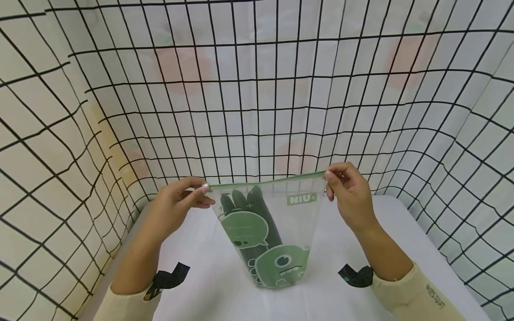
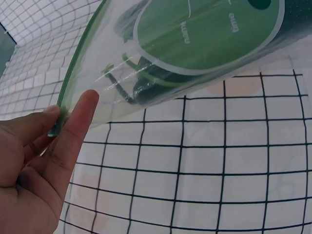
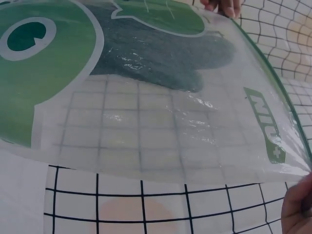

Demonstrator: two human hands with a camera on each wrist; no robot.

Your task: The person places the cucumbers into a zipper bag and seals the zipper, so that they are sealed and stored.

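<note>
A clear zip bag (image 1: 295,223) with a green top edge, green cartoon monsters and a "NIU+" label stands tilted above the white table. Inside lies a dark green, glove-like item (image 1: 265,211) with several rounded finger-shaped ends, partly hidden behind the print. My left hand (image 1: 174,205) pinches the bag's left top corner between thumb and fingers. At the opposite top corner, my right hand (image 1: 352,196) pinches the green edge, which is drawn taut between both hands. In the left wrist view, the green zip strip (image 2: 78,63) runs into the left hand's grip.
A white cloth-covered table (image 1: 192,254) lies under the bag. Black wire grid panels (image 1: 257,89) enclose it at the back and both sides, with pale sheeting behind them. Black straps (image 1: 168,278) sit on both wrists.
</note>
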